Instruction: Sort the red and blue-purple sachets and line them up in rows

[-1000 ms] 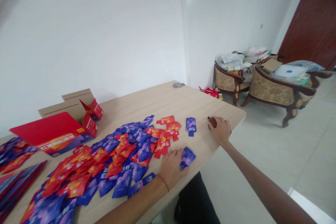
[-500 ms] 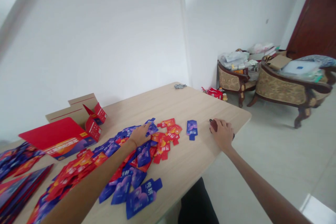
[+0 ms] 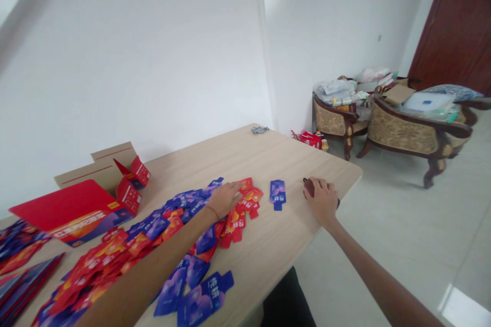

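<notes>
Status: left hand (image 3: 223, 199) had just shifted. A second earlier it was at the desk's front edge beside a blue packet; half a second earlier it was over the blue end of the mixed heap (image 3: 102, 260); now it was between that end and the red packets (image 3: 252, 194), fingertips over the nearest red one. Its fingers were loosely extended, nothing visible in them, so I read them as released; contact with the packets underneath: can't tell. The spot at the front edge no longer had its packet. A near blue packet (image 3: 203, 299) lay at the heap's close end, tab pointing right; couldn't confirm it was the same one. Judgement: that piece had been set down, and the left hand was free among the packets. Right hand (image 3: 322, 199) hadn't budged: fingers wrapped around a brown object (image 3: 309, 189), resting on the desk (image 3: 226, 161) near its right edge. Couldn't identify the object, mostly covered. Lone blue packet (image 3: 277, 191) sat flat between the hands, apart from both and from the red ones, tab toward the wearer; also unmoved, so apparently not part of this reach. Open red carton (image 3: 63, 204) stood behind the heap's left part, untouched by either hand.
</notes>
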A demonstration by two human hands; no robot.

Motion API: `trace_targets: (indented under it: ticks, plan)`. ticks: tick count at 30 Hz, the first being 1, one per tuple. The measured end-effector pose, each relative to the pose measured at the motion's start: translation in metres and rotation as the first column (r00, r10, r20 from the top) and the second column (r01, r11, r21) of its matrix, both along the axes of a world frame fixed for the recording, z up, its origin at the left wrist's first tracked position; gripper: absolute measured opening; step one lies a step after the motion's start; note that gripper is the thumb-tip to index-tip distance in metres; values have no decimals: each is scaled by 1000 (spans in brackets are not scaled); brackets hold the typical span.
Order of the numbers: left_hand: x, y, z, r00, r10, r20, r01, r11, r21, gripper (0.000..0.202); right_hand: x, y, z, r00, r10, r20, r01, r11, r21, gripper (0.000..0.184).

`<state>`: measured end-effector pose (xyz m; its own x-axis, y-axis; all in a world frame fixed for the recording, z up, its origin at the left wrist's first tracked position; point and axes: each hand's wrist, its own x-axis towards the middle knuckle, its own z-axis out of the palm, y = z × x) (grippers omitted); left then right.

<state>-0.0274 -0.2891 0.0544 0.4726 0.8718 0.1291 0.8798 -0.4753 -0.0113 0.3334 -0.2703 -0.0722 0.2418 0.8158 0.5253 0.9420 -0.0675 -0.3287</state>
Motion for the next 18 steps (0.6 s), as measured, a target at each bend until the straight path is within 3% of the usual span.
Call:
trace_targets:
  ticks: [3,7,10,12,18]
  plan:
    - [72,-11,-23,993,-112,-44,110,993,-43,33,0,0,-1,1000,-7,12,7,1000,2,41]
    - [138,-14,-47,996,-55,-65,52,998,-34,45,0,-1,0,1000,-5,17,5,1000,8,41]
    - [155,-5,-55,997,39,-71,-41,999,-24,57,0,-1,2,1000,0,12,0,1000,7,41]
    - [157,2,-56,994,68,-87,-72,997,-40,54,0,-1,4,1000,8,-1,-8,1000,-3,42]
    - [159,14,-61,983,2,-182,-16,997,-77,37,-1,-1,3,1000,3,-8,-3,1000,13,43]
